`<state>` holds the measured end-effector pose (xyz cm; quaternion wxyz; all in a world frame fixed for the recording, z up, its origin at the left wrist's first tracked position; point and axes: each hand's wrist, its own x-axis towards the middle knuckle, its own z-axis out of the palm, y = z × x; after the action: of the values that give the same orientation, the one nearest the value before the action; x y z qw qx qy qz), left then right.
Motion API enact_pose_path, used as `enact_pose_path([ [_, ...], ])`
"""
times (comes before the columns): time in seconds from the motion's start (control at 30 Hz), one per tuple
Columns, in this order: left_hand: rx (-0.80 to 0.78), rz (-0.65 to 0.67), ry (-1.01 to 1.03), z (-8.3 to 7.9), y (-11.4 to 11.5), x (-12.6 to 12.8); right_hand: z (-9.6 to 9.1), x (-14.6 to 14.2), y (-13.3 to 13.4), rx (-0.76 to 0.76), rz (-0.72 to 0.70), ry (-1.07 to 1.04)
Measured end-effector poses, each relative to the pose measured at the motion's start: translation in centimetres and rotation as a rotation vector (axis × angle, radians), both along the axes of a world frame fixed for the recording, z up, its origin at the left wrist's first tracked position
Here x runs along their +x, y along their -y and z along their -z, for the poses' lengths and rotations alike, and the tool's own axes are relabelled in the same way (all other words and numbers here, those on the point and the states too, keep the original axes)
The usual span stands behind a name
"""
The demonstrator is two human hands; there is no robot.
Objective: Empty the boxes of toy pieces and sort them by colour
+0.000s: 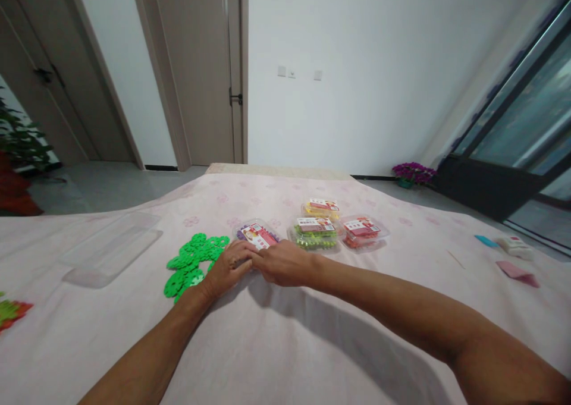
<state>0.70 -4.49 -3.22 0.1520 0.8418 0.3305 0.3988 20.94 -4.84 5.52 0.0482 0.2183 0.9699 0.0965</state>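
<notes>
My left hand [227, 268] and my right hand [283, 263] meet on the pink bedsheet [276, 339], fingers curled and pressed together at a point just in front of a clear box of purple pieces [257, 234]. What the fingertips pinch is hidden. A pile of flat green snowflake-shaped pieces [191, 261] lies right beside my left hand, touching its far side.
Three more clear boxes stand behind my right hand: green pieces [314, 232], red pieces [362, 231], yellow pieces [321, 207]. A clear lid [111, 247] lies at the left. Red and green pieces [11, 313] sit at the left edge. Small items [513, 256] lie at the right.
</notes>
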Motion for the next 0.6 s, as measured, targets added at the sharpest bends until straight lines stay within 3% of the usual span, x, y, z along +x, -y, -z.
enact_pose_path([
  [0.13,0.021,-0.033,-0.001,0.4,-0.2,-0.2,1.9,0.2,0.7,0.188,0.064,-0.058],
  [0.3,0.104,-0.053,-0.004,1.0,-1.0,0.2,3.5,0.2,0.3,0.283,0.086,-0.028],
  [0.47,0.18,-0.159,-0.028,1.8,-2.3,0.6,3.4,-0.6,-0.2,0.341,0.029,0.008],
  [0.6,0.197,-0.171,-0.058,2.0,-2.8,0.5,2.7,-1.3,-0.4,0.379,0.003,0.054],
])
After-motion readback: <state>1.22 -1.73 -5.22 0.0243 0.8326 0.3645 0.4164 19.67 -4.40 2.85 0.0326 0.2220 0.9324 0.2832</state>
